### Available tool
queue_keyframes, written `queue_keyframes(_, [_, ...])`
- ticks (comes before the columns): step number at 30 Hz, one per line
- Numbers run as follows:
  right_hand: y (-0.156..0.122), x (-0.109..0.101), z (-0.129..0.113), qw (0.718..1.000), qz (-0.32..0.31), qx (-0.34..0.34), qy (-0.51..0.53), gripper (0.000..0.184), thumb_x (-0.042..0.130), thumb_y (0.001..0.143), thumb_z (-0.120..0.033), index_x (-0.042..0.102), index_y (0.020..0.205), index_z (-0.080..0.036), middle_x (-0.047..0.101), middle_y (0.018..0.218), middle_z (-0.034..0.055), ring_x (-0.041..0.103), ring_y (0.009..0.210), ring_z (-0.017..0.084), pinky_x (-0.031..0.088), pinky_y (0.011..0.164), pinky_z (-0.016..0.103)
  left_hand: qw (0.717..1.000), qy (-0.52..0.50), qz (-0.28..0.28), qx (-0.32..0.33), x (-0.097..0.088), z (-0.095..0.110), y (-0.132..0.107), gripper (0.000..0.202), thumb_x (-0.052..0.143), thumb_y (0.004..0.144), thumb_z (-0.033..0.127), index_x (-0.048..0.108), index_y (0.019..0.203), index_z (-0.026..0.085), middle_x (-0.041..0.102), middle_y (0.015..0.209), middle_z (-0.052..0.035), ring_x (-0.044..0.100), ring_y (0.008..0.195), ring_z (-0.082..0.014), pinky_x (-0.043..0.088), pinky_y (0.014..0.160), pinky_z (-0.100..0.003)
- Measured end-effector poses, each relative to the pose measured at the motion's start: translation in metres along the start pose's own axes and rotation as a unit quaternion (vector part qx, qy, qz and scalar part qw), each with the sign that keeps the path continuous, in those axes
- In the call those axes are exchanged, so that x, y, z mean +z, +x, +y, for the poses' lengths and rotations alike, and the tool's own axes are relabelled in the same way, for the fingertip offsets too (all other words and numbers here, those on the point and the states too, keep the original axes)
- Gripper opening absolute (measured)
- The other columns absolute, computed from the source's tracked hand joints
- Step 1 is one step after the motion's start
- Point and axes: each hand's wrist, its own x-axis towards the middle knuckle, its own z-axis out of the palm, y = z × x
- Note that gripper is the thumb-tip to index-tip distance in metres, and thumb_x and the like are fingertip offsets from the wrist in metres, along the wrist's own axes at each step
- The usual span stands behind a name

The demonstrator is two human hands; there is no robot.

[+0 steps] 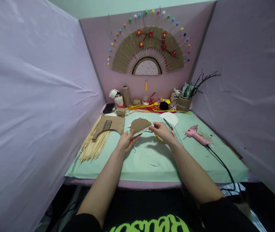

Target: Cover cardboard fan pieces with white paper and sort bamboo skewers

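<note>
A half-round piece of brown cardboard [139,125] with a pale, notched paper edge is held up over the table between both hands. My left hand [127,140] grips its lower left corner, thumb on top and fingers underneath. At the right corner, my right hand [161,130] pinches the pale edge between thumb and fingers. Below the right hand lie yellow-handled scissors [161,139], partly covered by it. A clear ruler [177,134] and a dark pen with a red end [168,124] rest just beyond that hand.
Thin wooden sticks [92,149] lie at left beneath cut cardboard [113,124]. A pink glue gun [197,135] with a black cord sits at right. A white paper half-circle [172,118], twine [121,112] and pipe cleaners [142,107] lie behind. A decorated fan [125,53] hangs on the back panel.
</note>
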Motion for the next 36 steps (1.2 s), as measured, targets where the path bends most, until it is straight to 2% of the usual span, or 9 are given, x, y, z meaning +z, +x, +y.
queue_keyframes(4, [0.000,-0.002,0.001,0.998,0.055,-0.004,-0.002,0.047,0.050,0.079,-0.061,0.064,0.082,-0.017,0.063,0.075,0.0019,0.051,0.065,0.015,0.039,0.059,0.026,0.998,0.038,-0.027,-0.038,0.001,-0.003,-0.002,0.030,0.072,0.078,0.028,0.063,0.102,0.012,0.070,0.105,-0.0130,0.069,0.088,-0.0192,0.057,0.080,-0.031])
queue_keyframes(7, [0.000,-0.001,0.002,0.997,0.075,-0.010,-0.006,0.044,0.055,0.076,-0.058,0.066,0.075,-0.016,0.063,0.073,0.0021,0.052,0.069,0.016,0.038,0.063,0.026,0.995,0.072,-0.052,-0.053,0.001,-0.005,-0.003,0.035,0.079,0.071,0.030,0.065,0.097,0.012,0.070,0.102,-0.0116,0.068,0.086,-0.0183,0.056,0.076,-0.030])
queue_keyframes(11, [-0.002,0.002,0.000,0.998,0.063,0.010,-0.005,0.039,0.060,0.072,-0.054,0.067,0.073,-0.015,0.064,0.072,0.0023,0.052,0.067,0.016,0.037,0.061,0.026,0.995,0.081,-0.045,-0.026,0.002,-0.005,-0.003,0.048,0.082,0.062,0.046,0.067,0.094,0.014,0.071,0.088,-0.0067,0.065,0.075,-0.0157,0.053,0.066,-0.027])
queue_keyframes(14, [-0.005,0.005,-0.004,0.999,0.049,0.013,-0.012,0.038,0.060,0.072,-0.053,0.067,0.073,-0.016,0.064,0.073,0.0019,0.052,0.068,0.015,0.037,0.061,0.025,0.996,0.087,-0.022,-0.005,0.003,-0.004,-0.002,0.054,0.081,0.059,0.054,0.069,0.089,0.012,0.071,0.079,-0.0068,0.063,0.070,-0.0157,0.049,0.063,-0.025])
queue_keyframes(20, [-0.009,0.007,-0.009,0.998,0.022,0.005,-0.051,0.043,0.054,0.077,-0.057,0.067,0.075,-0.017,0.064,0.072,0.0019,0.053,0.069,0.017,0.037,0.060,0.025,0.991,0.134,-0.025,0.014,0.003,-0.006,-0.002,0.052,0.082,0.056,0.053,0.073,0.086,0.011,0.071,0.077,-0.0068,0.061,0.070,-0.0167,0.044,0.065,-0.026])
queue_keyframes(25, [-0.010,0.009,-0.007,0.999,0.010,-0.017,-0.044,0.036,0.060,0.075,-0.052,0.069,0.076,-0.017,0.067,0.075,0.0009,0.056,0.071,0.017,0.040,0.063,0.026,0.988,0.150,-0.041,0.017,0.004,-0.010,-0.003,0.045,0.082,0.057,0.049,0.074,0.082,0.012,0.069,0.075,-0.0053,0.059,0.068,-0.0152,0.042,0.065,-0.026])
queue_keyframes(27, [-0.012,0.011,-0.008,0.998,0.013,-0.030,-0.044,0.034,0.060,0.076,-0.050,0.069,0.076,-0.017,0.068,0.076,0.0011,0.056,0.072,0.017,0.041,0.066,0.027,0.988,0.151,-0.022,0.038,0.005,-0.009,-0.003,0.043,0.080,0.060,0.049,0.075,0.084,0.013,0.071,0.081,-0.0068,0.061,0.074,-0.0170,0.044,0.070,-0.027])
queue_keyframes(30, [-0.015,0.015,-0.011,0.997,0.004,-0.054,-0.047,0.032,0.059,0.077,-0.048,0.070,0.077,-0.017,0.069,0.080,0.0023,0.057,0.075,0.018,0.042,0.070,0.029,0.977,0.188,0.003,0.102,0.007,-0.006,-0.004,0.037,0.078,0.065,0.047,0.077,0.084,0.015,0.073,0.088,-0.0082,0.062,0.084,-0.0202,0.044,0.080,-0.030])
queue_keyframes(36, [-0.017,0.021,-0.013,0.993,-0.009,-0.100,-0.055,0.029,0.066,0.073,-0.045,0.069,0.086,-0.020,0.071,0.087,0.0025,0.061,0.084,0.020,0.045,0.078,0.032,0.943,0.267,0.008,0.198,0.010,-0.002,-0.009,0.023,0.074,0.071,0.037,0.078,0.084,0.018,0.074,0.090,-0.0068,0.064,0.092,-0.0234,0.043,0.091,-0.033])
